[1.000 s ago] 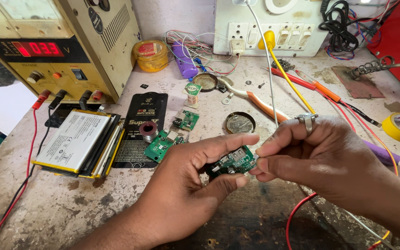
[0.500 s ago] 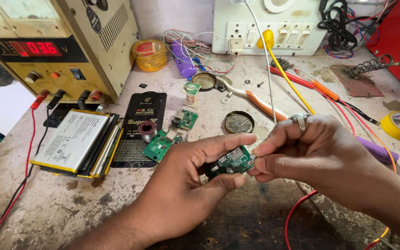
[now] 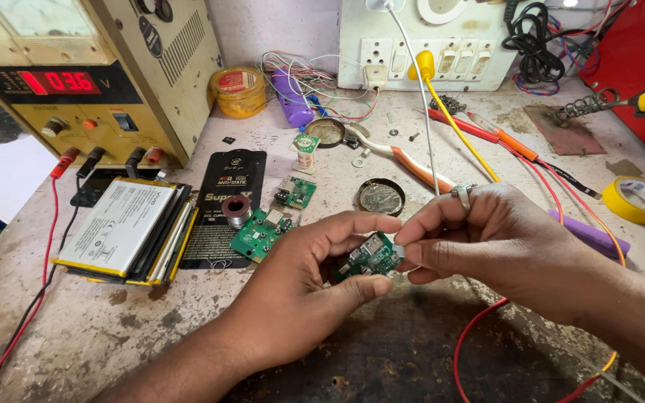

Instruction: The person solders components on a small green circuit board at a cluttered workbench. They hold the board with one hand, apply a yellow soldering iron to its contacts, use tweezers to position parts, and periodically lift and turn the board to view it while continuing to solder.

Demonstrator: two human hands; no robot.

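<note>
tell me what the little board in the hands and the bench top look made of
Small circuit board, pinched between left hand and right hand: likely glossy green laminate with metal parts, judging by silvery components. Bench top: looks like rough, stained concrete or stone, matte and pitted.

One head-worn camera looks steeply down and forward over the workbench point(image 3: 76, 328) (close range, no second view).

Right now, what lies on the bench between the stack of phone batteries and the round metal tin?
In the head view, between the battery stack and the tin: a black packet, a solder spool, two green circuit boards.
</note>
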